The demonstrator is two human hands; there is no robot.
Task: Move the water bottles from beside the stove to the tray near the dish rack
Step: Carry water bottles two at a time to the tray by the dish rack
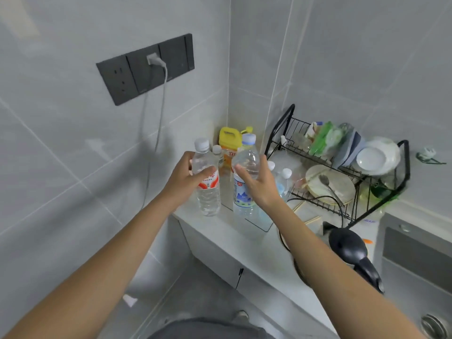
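**Me:** Left hand (188, 178) grips the red-label bottle (206, 182) round its upper half. My right hand (256, 184) grips the blue-label bottle (244, 177) the same way, fingers curled round the clear part near the shoulder.

**Friend:** Where are the bottles now?

**Me:** Both are up over the far end of the desk (244, 245), close to the corner of the wall. The clear tray (265, 227) sits just under and behind the blue one, next to the dish rack (342, 172). I cannot tell if either bottle touches down yet.

**Friend:** Is the tray empty?

**Me:** No. Two small bottles (285, 178) with white caps stand in it, and a yellow jug (230, 143) stands at the back.

**Friend:** Are the bottles heavy?

**Me:** I think they are full, so a bit heavy. The plastic looks thin and smooth. If I squeeze hard it may dent, and it may slip if it is wet.

**Friend:** So where should you hold?

**Me:** I would hold round the label or just above it, with the thumb on one side and fingers on the other. I must set them down straight, so they do not knock the small ones over.
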